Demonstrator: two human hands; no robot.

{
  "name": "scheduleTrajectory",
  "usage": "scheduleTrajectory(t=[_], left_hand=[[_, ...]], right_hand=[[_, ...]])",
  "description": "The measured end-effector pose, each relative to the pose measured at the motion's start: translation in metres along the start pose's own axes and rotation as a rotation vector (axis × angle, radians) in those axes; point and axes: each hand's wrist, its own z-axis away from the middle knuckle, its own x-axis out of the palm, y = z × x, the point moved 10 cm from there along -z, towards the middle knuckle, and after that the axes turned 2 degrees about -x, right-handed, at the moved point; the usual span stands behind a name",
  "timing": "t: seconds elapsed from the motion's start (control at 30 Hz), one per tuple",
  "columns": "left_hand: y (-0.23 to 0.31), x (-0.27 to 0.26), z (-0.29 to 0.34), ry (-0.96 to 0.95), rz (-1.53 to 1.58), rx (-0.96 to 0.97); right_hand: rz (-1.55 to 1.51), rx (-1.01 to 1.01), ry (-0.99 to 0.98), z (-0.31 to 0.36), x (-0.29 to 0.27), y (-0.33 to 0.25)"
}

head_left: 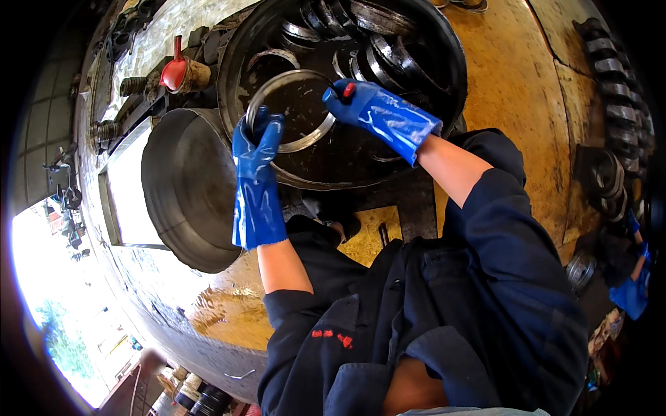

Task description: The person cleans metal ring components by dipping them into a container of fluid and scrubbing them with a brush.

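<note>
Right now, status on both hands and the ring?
Left hand grips the ring at its lower left edge. Right hand on its right edge, holding a red-tipped tool. Ring held over the dark tub, more rings behind.

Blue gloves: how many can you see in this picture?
3. One on the left hand and one on the right hand, both holding the metal ring over the dark basin; a co-worker's glove at the right edge. Others may be hidden.

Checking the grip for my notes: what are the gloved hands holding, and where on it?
Both hold a metal ring: left hand on its lower-left rim, right hand on its upper-right rim.
</note>
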Motion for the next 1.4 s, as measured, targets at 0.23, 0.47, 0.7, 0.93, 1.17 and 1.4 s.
scheduleTrajectory(t=[0.23,0.47,0.7,0.93,1.17,1.4], left_hand=[[-0.010,0.052,0.012,-0.210,-0.775,-0.075],[-0.048,0.026,0.021,-0.013,-0.382,-0.438],[-0.055,0.002,0.012,0.105,-0.287,-0.378],[-0.085,0.006,-0.004,0.095,-0.119,-0.393],[-0.021,-0.002,0.026,0.164,-0.049,-0.297],[-0.023,0.001,0.003,0.078,0.347,-0.122]], right_hand=[[0.634,-0.423,0.068,0.014,0.032,-0.045],[0.304,-0.296,0.073,0.007,0.028,-0.016],[-0.860,0.081,-0.112,-0.018,-0.008,-0.005],[-0.361,-0.621,-0.178,0.030,0.010,-0.096],[-0.451,0.262,-0.258,-0.028,0.015,-0.009],[-0.559,-0.165,0.114,-0.015,-0.003,0.079]])
